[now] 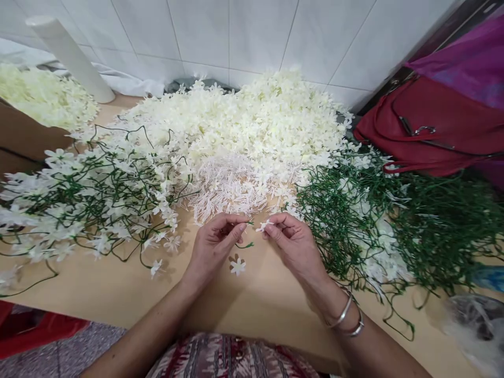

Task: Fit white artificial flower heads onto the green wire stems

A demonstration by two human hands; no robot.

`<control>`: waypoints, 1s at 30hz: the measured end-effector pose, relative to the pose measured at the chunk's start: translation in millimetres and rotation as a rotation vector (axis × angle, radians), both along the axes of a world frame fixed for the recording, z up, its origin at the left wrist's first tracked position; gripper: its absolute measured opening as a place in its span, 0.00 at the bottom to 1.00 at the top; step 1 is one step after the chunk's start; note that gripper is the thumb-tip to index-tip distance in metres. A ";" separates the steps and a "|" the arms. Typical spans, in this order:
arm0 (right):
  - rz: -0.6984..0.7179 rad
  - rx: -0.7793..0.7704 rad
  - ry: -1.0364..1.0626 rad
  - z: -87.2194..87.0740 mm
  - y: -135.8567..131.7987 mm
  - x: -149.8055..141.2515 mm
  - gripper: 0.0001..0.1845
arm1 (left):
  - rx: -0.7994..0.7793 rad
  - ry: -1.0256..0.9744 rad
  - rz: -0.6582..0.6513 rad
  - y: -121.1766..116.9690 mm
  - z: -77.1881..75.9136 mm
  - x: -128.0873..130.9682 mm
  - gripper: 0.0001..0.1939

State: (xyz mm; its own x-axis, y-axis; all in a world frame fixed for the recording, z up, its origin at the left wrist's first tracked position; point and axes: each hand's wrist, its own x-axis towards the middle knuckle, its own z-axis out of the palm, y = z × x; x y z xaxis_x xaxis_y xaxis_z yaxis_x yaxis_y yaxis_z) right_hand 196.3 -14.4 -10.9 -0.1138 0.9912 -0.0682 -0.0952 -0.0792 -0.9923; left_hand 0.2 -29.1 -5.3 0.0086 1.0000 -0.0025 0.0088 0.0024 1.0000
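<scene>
Between thumb and fingers, my left hand (214, 247) pinches a green artificial flower stem (249, 223); another green tip (246, 245) shows just below the fingers. My right hand (293, 244) pinches a small white piece, seemingly an artificial flower (263, 226), close to the stem but apart from it. Most of that piece is hidden by the fingertips. A single white flower (238, 266) lies on the table just below my hands. Beyond them is a heap of thin white stamens (230, 189), in front of a large mound of cream-white blossoms (252, 121).
White flowers on green stems (106, 194) are piled at left. Bunches of green stems (444, 226) lie at right, near a red handbag (444, 121) and a plastic bag (476, 325). A white roll (74, 60) stands at back left, before the tiled wall (255, 31).
</scene>
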 end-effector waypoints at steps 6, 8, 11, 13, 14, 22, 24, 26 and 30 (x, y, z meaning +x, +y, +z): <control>0.059 0.021 -0.047 8.4 -1.8 -1.6 0.12 | 0.106 0.133 0.020 -0.6 0.2 0.6 0.08; 0.080 0.015 -0.044 8.3 -1.7 -1.6 0.13 | 0.125 0.156 0.002 -1.0 0.1 0.4 0.07; 0.108 0.003 -0.033 8.1 -1.4 -1.0 0.13 | 0.142 0.146 -0.037 -1.5 -0.1 -0.5 0.06; 0.124 -0.004 -0.036 9.4 -0.9 -0.1 0.14 | 0.156 0.139 -0.059 -1.9 0.0 -1.2 0.05; 0.135 -0.008 -0.040 10.5 -0.6 0.5 0.14 | 0.160 0.137 -0.071 -2.2 0.1 -1.5 0.05; 0.206 -0.042 -0.051 15.1 1.6 2.9 0.16 | 0.145 0.124 -0.151 -4.9 -2.9 -2.2 0.09; 0.207 -0.052 -0.035 13.7 1.7 2.6 0.16 | 0.146 0.126 -0.152 -5.3 -3.3 -1.9 0.09; 0.212 -0.065 -0.025 12.8 1.7 2.4 0.15 | 0.138 0.126 -0.154 -5.3 -3.0 -1.4 0.10; 0.212 -0.088 0.002 14.3 2.1 1.6 0.15 | 0.093 0.133 -0.165 -4.7 -2.0 -1.2 0.12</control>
State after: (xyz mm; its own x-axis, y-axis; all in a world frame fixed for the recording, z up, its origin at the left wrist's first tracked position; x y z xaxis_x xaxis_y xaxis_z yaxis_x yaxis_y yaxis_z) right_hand 197.9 -12.3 3.4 -0.3196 0.9352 -0.1528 -0.0692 -0.1839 -0.9805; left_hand -1.0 -33.9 -7.4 0.1782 0.9810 0.0771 0.1334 -0.1017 0.9858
